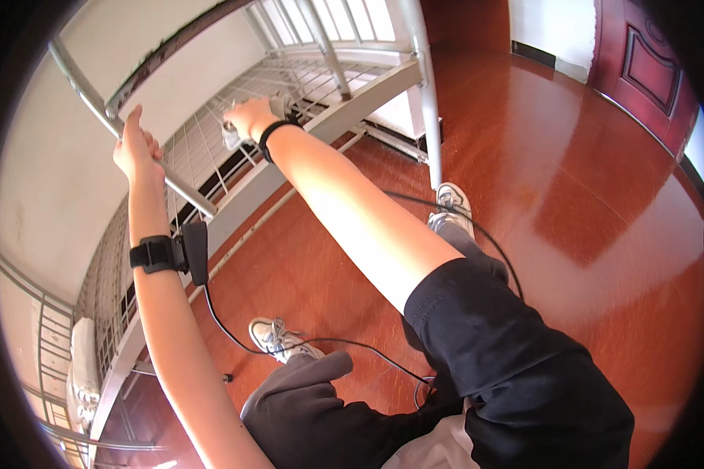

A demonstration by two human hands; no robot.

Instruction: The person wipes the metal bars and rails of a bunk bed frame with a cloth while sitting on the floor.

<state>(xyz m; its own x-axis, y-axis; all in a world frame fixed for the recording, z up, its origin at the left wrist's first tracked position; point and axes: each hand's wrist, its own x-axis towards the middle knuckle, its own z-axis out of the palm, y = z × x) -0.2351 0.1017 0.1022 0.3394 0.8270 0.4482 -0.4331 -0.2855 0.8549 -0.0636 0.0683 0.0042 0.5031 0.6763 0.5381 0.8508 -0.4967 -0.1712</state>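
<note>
A grey metal bed frame [258,193] with a wire mesh base [196,140] stands before me. My left hand [138,146] is closed around a slanting metal tube [185,193] of its guard rail, thumb pointing up. Farther along, my right hand [252,117] grips a crumpled light-grey cloth [232,138] low over the mesh. Part of the cloth is hidden under the palm and fingers. Above both hands runs a dark, worn upper rail [170,50].
A black cable [352,341] runs from a device [195,252] strapped to my left forearm, across my legs. My shoes [453,199] stand on the glossy red floor [504,146]. A rolled white bundle [83,357] lies at the bed's far left. A dark-red door [651,70] is at upper right.
</note>
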